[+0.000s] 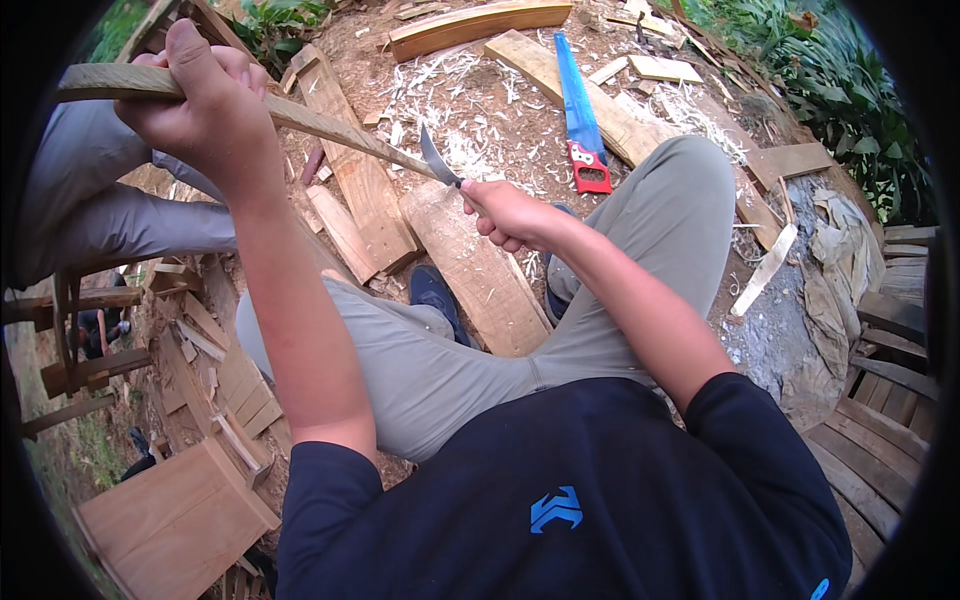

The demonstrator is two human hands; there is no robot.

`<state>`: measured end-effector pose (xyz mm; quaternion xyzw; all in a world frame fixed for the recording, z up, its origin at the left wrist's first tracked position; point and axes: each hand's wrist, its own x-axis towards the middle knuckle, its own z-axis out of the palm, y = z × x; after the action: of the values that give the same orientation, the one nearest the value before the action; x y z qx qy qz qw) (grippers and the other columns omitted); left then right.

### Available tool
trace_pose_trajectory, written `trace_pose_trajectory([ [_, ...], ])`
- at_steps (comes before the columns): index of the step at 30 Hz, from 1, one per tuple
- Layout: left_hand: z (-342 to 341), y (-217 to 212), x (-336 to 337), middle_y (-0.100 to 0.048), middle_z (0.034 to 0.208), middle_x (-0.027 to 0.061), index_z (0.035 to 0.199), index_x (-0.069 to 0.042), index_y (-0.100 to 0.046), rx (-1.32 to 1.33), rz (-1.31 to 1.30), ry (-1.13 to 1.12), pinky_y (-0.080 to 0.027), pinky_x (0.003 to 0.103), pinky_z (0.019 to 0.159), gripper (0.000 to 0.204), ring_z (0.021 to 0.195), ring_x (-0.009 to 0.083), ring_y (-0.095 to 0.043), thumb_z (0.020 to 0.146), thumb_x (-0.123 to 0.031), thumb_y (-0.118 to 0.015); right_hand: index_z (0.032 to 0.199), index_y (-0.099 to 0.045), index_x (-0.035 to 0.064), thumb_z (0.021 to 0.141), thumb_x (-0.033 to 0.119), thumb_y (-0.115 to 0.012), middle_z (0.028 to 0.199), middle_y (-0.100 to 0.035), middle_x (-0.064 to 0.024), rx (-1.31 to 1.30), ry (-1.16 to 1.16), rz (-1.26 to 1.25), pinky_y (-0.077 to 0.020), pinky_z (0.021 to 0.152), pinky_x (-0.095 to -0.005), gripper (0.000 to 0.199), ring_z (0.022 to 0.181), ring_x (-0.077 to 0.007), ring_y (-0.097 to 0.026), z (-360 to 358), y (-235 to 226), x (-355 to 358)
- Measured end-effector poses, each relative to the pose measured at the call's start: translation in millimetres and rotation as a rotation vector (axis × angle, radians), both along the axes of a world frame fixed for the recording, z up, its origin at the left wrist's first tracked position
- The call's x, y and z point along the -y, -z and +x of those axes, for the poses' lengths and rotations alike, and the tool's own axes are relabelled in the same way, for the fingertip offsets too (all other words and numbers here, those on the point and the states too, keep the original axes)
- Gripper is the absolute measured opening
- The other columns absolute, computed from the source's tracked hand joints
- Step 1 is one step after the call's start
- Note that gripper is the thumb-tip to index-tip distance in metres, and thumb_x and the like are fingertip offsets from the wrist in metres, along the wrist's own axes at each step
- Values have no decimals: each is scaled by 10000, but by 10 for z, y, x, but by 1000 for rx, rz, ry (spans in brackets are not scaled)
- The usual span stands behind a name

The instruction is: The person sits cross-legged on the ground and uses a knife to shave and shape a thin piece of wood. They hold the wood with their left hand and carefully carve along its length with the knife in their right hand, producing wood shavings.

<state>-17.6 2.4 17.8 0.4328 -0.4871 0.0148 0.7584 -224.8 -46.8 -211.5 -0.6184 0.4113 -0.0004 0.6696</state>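
My left hand (208,115) is raised at the upper left, its fingers wrapped round a long, narrow wooden strip (335,128). The strip slopes down to the right, and its lower end reaches the blade of a curved knife (436,158). Closed on that knife's dark handle is my right hand (508,213), held above the gap between my knees. From this angle I cannot tell whether the blade touches the wood. Below both lies a wide board (482,270) between my shoes, with pale shavings on it.
A blue handsaw (578,95) with a red handle lies beside a plank (545,70). Curled wood shavings (455,95) litter the dirt. Another person's leg (130,215) is close on my left. A wooden box-like piece (175,520) stands lower left; slatted wood (870,470) is at right.
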Motion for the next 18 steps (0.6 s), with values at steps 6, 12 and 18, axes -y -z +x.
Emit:
trace_pose_trajectory([
  [6,24,7,-7,-468,568,64,1025,-95,-290,10,-6,1,-344,285,391,354,432,128,-432,998,-141,-640,1054,-523,8,1079,396,-451,761,-617,-241,187,299,-793,-459,571,-524,395,592,-475,-583,41,-258,-124],
  [12,-12,-1,-2,-455,560,57,1031,-108,-288,-15,-10,-8,-336,286,388,354,426,126,-420,1005,-156,-638,1071,-522,-7,1074,348,-442,794,-658,-337,-98,-2,-717,-491,746,-620,364,795,-526,-662,14,-90,-389],
  [18,-134,-9,-7,-450,580,42,1052,-129,-313,-65,12,-19,-312,271,373,316,419,111,-419,1019,-169,-625,1061,-538,-8,1072,395,-442,757,-642,-218,-25,9,-519,-462,549,-466,414,576,-358,-598,109,10,-148],
])
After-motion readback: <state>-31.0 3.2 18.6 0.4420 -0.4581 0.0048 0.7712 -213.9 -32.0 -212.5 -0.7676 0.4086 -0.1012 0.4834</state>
